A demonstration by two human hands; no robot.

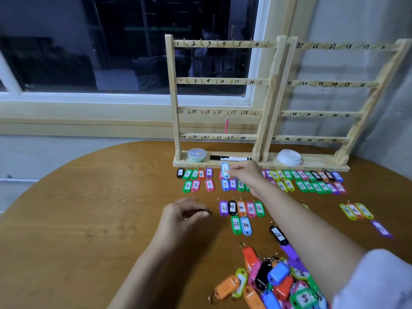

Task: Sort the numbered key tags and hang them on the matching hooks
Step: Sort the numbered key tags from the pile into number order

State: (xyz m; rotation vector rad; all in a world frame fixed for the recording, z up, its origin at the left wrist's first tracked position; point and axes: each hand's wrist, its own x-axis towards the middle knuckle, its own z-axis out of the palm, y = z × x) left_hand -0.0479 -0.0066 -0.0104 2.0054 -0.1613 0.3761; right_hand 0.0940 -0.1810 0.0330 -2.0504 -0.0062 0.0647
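Note:
My right hand (246, 175) reaches forward and pinches a light blue tag numbered 6 (225, 170) just above the sorted row near the rack base. My left hand (182, 214) hovers low over the table with fingers curled round a small dark tag (201, 211). Two wooden hook racks stand at the back: the left rack (174, 97) numbered 1 to 24, the right rack (334, 84) from 25 up. One pink tag (226, 124) hangs at hook 17. Sorted tags lie in rows (196, 179), and an unsorted pile (278, 279) sits at the front right.
A small lidded tub (196, 155), a black-and-white marker (230, 158) and a white lid (289, 157) rest on the rack bases. More tags 32 to 36 (242, 208) lie mid-table, others at the right (356, 211). The round wooden table (89, 208) meets a window behind.

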